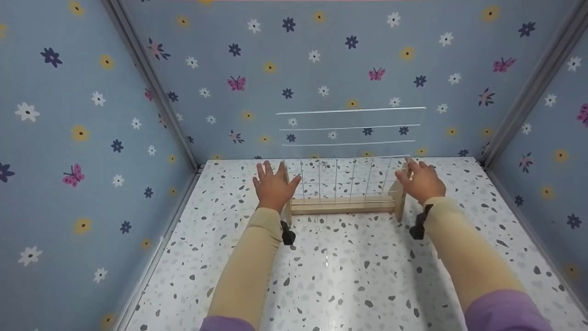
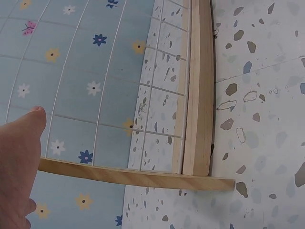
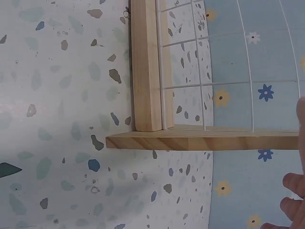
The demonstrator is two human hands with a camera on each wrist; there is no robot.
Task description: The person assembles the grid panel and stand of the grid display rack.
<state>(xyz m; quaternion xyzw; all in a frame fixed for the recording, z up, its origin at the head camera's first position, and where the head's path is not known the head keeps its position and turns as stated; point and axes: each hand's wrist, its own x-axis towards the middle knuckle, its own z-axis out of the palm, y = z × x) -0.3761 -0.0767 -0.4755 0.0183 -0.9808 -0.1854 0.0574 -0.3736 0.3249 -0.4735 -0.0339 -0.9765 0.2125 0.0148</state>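
A wire grid rack with a wooden base and two wooden side pieces stands upright on the speckled surface. Its white wires rise in front of the back wall. At the rack's left side piece is my left hand, its fingers spread, thumb over the grid side and fingers on the outer side. My right hand is at the right side piece in much the same way, thumb inward. In the right wrist view its fingertips show apart from the wood. Whether either palm touches the wood is hidden.
Blue walls with flowers and butterflies enclose the left, back and right sides, with grey metal strips at the corners. The white speckled tabletop extends in front of the rack. A dark wrist device sits by each sleeve.
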